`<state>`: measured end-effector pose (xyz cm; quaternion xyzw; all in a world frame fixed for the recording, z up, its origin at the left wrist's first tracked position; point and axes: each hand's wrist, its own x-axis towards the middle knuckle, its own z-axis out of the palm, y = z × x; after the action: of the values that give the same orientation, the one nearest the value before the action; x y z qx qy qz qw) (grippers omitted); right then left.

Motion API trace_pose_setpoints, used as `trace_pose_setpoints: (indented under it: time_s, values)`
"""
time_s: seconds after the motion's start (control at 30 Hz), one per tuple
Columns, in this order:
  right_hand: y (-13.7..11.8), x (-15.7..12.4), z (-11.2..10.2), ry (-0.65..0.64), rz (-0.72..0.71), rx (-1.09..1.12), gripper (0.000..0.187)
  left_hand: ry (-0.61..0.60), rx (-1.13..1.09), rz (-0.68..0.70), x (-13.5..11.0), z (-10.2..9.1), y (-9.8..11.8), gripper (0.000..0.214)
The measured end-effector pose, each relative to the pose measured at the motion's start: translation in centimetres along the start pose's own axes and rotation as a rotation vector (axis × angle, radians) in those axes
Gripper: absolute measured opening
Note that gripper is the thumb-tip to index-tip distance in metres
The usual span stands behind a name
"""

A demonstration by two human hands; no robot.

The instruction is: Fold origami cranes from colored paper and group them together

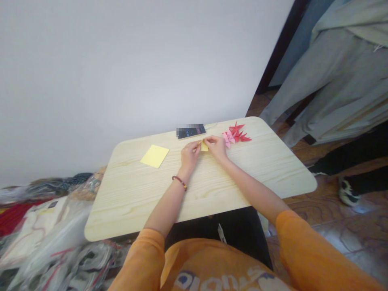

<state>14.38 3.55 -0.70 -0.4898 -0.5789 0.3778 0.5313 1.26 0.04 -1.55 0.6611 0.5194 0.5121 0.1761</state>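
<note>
Head cam: looking down at a pale wood-grain table (pixel 130 194) pushed up against a white wall (pixel 121 68), both bare hands near the far edge.
Small yellow paper: up between the two hands, toward the back of the table; fingers cover bits of it, so I can't make out the exact fold.
Left hand (pixel 189 156): thumb and fingertips pinching the left side of that paper, beaded bracelet (pixel 180 182) on the wrist.
Right hand (pixel 216 148): pretty much a mirror of that, fingertips pinching the upper right part of the same piece.
Yellow square (pixel 154 156): lying flat by itself, well off to the left of the left hand.
Phone (pixel 191 132): just beyond the hands, near the wall, screen up and partly pixelated.
Pink folded paper (pixel 229 138): just right of the right hand, pointy petals and all.
Red folded paper (pixel 239 132): spiky, bunched right up beside the pink one.
Floor stuff: pile of plastic-bagged things (pixel 60 230) left of the table.
Bystanders: gray trousers (pixel 327 68) at the upper right, plus black trousers (pixel 354 149) and a sneaker (pixel 348 193) lower down.
</note>
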Motion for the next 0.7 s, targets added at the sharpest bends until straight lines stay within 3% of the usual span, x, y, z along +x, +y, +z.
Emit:
trace_pose_setpoints:
  time_s: [0.17,0.33,0.7]
  values:
    - [-0.8,-0.5,-0.1,0.023,-0.003,-0.189,0.012,0.033,0.027,-0.025,0.0,0.1,0.2,0.020]
    - [-1.4,-0.8,-0.2,0.003,-0.019,-0.327,0.011,0.062,-0.069,-0.159,0.0,0.3,0.8,0.021]
    - [-1.9,-1.4,-0.3,-0.012,-0.331,-0.587,0.012,0.115,-0.280,-0.292,0.4,0.4,0.3,0.023]
